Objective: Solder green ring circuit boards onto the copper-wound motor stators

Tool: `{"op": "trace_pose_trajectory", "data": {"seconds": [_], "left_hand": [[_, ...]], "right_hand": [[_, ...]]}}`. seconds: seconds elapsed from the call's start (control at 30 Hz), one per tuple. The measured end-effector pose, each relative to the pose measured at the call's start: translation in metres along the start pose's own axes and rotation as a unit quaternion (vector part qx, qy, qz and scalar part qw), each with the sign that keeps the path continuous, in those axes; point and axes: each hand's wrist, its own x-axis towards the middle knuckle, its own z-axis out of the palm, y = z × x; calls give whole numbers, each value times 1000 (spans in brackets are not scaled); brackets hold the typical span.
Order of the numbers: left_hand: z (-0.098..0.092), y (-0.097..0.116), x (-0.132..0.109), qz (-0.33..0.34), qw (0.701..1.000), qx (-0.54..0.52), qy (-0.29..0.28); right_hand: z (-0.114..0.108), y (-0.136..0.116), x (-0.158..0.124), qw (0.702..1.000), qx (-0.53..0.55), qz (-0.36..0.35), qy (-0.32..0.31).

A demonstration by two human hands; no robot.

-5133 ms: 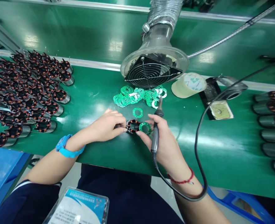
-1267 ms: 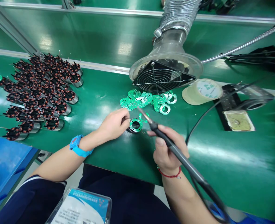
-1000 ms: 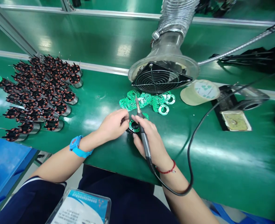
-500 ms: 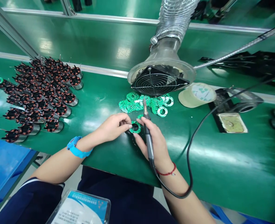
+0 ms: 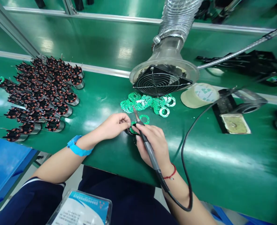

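A soldering iron (image 5: 151, 153) lies in my right hand (image 5: 157, 144), its metal tip slanting up and left toward a pile of green ring-shaped circuit boards (image 5: 127, 107). Under the right fingers is a dark motor stator with a green ring board (image 5: 132, 128) on top, partly covered by the hand. My left hand (image 5: 116, 125) is closed in a pinch at the stator's left edge; what its fingertips grip is hidden. Just behind the stator, a single loose ring board (image 5: 148, 120) rests on the green table.
Many copper-wound stators (image 5: 55, 124) stand at the left. A fume extractor (image 5: 156, 82) hangs over the board pile. To its right are a tape roll (image 5: 187, 97) and a soldering iron stand with a sponge (image 5: 236, 123). The iron's black cable (image 5: 184, 150) loops at right.
My right hand has tilted the iron, so its tip has swung left. The right fingers have come over the stator's board, and the loose ring behind now shows more. The left hand has barely moved.
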Motion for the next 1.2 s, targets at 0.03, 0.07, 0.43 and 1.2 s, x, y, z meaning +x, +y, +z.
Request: {"op": "trace_pose_trajectory", "data": {"seconds": [0.03, 0.07, 0.43, 1.2], "left_hand": [[0, 0, 0, -2, 1000, 1, 4], [0, -1, 0, -4, 1000, 5, 6], [3, -8, 3, 4, 996, 84, 35], [7, 3, -2, 18, 983, 172, 62]], "right_hand": [[-1, 0, 0, 1000, 11, 1, 2], [-1, 0, -1, 1000, 21, 5, 8], [-2, 5, -20, 967, 171, 118, 150], [6, 4, -3, 994, 74, 70, -33]]}}
